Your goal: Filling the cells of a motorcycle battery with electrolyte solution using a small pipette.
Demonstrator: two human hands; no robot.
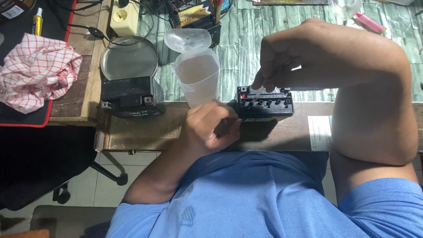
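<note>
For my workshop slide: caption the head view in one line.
Right hand holds a small clear tool over an open black battery while the left hand steadies it beside a translucent jug.

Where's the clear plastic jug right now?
In the head view the clear plastic jug stands left of centre on the bench edge, between the closed black battery and the open battery, just above the left hand.

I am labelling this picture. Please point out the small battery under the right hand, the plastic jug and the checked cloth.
small battery (265, 104): head view, top face.
plastic jug (197, 81): head view, side wall.
checked cloth (37, 70): head view, middle fold.
</note>
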